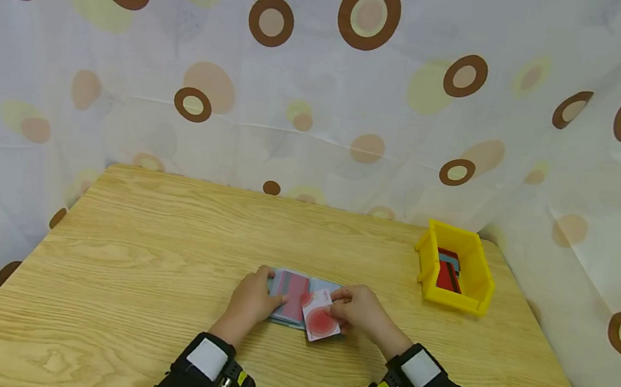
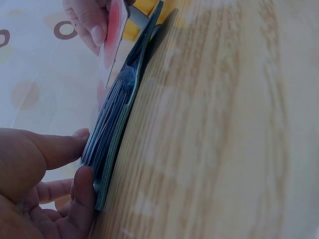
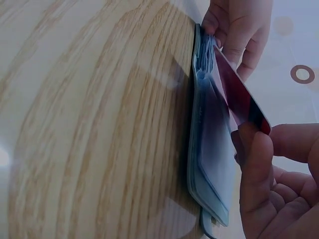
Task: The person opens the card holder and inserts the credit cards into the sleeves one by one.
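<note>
An opened card holder [image 1: 287,307] with clear plastic sleeves lies on the wooden table; a pink and grey striped card shows in its left side. My left hand [image 1: 251,297] grips that side, its thumb on top of the sleeves and other fingers at the outer edge, as the left wrist view shows. Between thumb and fingers my right hand [image 1: 363,313] pinches a white card with red circles [image 1: 321,321], tilted above the middle and right side of the holder. In the right wrist view the dark red back of the card [image 3: 238,94] is visible.
Toward the back right of the table [image 1: 161,225] stands a yellow bin [image 1: 456,301] with several red and grey cards [image 1: 447,275] inside. A curtain [image 1: 316,74] with a circle pattern hangs behind the table and along its sides.
</note>
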Demonstrator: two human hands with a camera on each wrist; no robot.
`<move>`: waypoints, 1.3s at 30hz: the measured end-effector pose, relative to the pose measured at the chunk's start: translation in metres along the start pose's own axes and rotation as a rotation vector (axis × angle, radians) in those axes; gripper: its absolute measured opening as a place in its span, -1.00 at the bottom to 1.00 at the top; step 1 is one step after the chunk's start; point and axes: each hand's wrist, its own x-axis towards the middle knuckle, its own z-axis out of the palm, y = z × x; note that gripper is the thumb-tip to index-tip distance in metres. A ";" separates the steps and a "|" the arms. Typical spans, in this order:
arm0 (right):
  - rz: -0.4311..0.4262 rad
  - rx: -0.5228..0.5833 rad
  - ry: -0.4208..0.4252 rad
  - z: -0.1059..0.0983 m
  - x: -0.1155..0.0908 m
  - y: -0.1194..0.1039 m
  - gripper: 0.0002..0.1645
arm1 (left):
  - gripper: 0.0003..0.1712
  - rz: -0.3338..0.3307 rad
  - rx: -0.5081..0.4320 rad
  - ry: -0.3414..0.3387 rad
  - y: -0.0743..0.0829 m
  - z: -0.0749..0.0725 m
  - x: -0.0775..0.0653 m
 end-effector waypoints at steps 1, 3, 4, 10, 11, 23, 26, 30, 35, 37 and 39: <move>-0.002 0.004 -0.004 0.001 0.001 0.000 -0.62 | -0.35 -0.001 0.000 -0.001 0.000 0.000 0.000; -0.006 0.008 -0.005 0.002 0.004 0.000 -0.63 | -0.36 0.002 -0.002 -0.002 0.000 0.000 0.000; -0.003 0.012 0.002 0.003 0.006 0.000 -0.64 | -0.36 0.003 -0.004 -0.003 0.000 0.000 0.000; 0.039 0.055 0.111 0.015 0.022 0.004 -0.71 | -0.37 0.002 -0.011 -0.013 0.000 0.004 0.000; 0.046 0.064 0.131 0.017 0.024 0.004 -0.72 | -0.37 0.005 -0.007 -0.013 0.000 0.004 -0.001; -0.023 -0.132 0.168 0.044 0.025 -0.020 -0.91 | -0.44 0.033 0.014 0.000 0.001 0.008 -0.004; -0.032 -0.219 0.112 0.042 0.021 -0.032 -0.89 | -0.46 0.027 0.008 0.005 0.002 0.006 -0.004; -0.017 -0.304 0.052 0.042 0.017 -0.049 -0.60 | -0.50 0.042 0.026 0.021 0.001 0.003 -0.004; -0.066 -0.402 0.029 0.049 0.014 -0.063 -0.33 | -0.54 0.077 0.043 0.035 0.001 0.000 -0.003; -0.098 -0.423 0.032 0.051 0.015 -0.064 -0.31 | -0.54 0.083 0.045 0.037 0.000 -0.001 -0.003; -0.127 -0.447 0.041 0.051 0.015 -0.062 -0.32 | -0.54 0.084 0.050 0.037 0.000 -0.001 -0.002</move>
